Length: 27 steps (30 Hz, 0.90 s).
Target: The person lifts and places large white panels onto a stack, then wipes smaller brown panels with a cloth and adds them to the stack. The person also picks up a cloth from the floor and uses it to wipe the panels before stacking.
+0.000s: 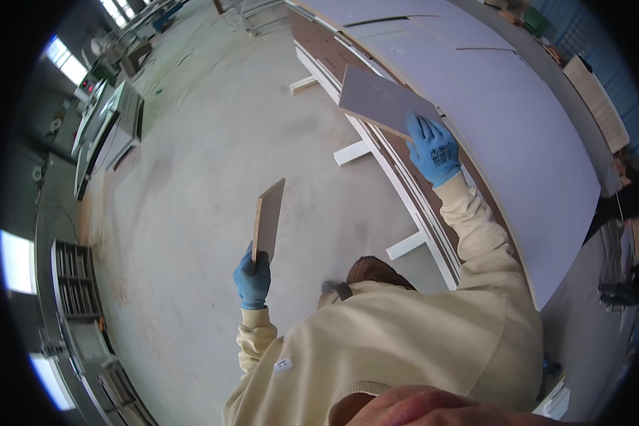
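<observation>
I see the right hand [433,149] gripping a grey-faced chipboard panel [378,98] by its near right end; its long axis runs far left from the fingers. That hand is the nearer one to the white board stack [518,121] on the right; whether panel and stack touch, I can't tell. To the left, well apart, the left hand [253,280] clasps a narrower-looking chipboard piece [270,219] by its near end, long axis pointing far.

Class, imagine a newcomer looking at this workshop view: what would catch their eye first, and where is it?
Probably the bright blue gloves: the left hand, left of centre, holds up a brown-grey board, while the right hand, right of centre, grips a purple-grey board. Next, the large pale panels sweeping down the right side.
</observation>
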Each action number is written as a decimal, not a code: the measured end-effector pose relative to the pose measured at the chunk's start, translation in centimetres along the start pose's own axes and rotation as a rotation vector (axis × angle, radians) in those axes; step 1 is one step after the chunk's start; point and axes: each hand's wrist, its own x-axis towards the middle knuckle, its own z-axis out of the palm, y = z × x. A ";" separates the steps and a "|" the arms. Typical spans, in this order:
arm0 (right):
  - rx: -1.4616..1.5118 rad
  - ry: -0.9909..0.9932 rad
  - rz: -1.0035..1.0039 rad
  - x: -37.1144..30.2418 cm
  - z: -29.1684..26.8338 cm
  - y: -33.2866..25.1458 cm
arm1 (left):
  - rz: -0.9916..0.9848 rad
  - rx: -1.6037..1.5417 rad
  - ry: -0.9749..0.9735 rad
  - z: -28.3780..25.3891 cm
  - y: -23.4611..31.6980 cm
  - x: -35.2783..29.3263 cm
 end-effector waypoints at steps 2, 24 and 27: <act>-0.090 -0.029 0.073 3.4 3.6 1.3 | -0.049 0.049 -0.111 0.0 -1.0 6.8; -0.504 -0.649 0.377 37.3 53.3 28.3 | -0.115 -0.187 -0.271 17.4 -9.6 68.4; -0.558 -0.619 0.373 38.2 58.8 28.6 | -0.137 -0.283 -0.324 19.5 -12.6 76.1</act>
